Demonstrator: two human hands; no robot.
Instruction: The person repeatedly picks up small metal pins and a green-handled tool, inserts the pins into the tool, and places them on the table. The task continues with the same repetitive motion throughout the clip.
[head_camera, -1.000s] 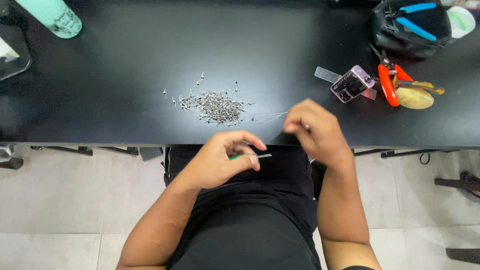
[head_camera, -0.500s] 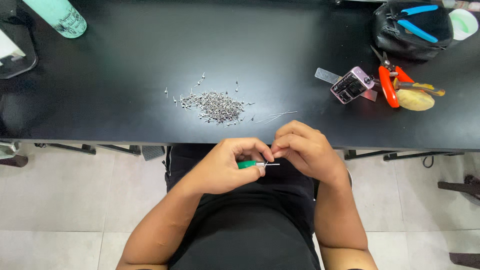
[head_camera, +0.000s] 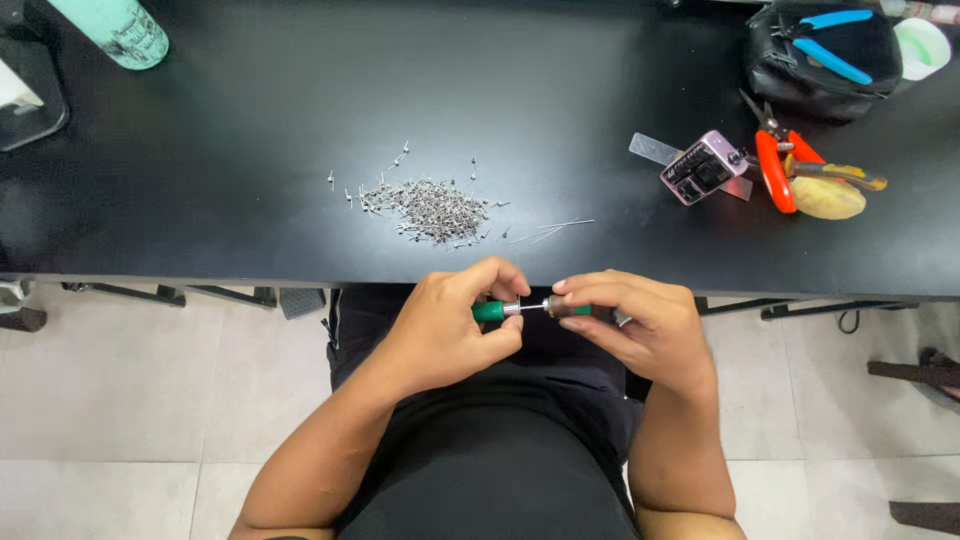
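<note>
On the black surface (head_camera: 250, 150) I saw a heap of small metal pins (head_camera: 425, 208) near the front edge, with a few thin wires (head_camera: 555, 230) just to its right. Further right lay a small pink device (head_camera: 703, 167), red-handled pliers (head_camera: 775, 165) and a yellowish lump (head_camera: 826, 197). A black pouch (head_camera: 820, 50) with blue-handled tools sat at the far right corner, and a mint-green bottle (head_camera: 115, 30) at the far left.

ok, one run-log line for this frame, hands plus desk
left hand: grips green-handled tool | right hand: pinches its tip end | pile of small metal pins: on black table, untouched
</note>
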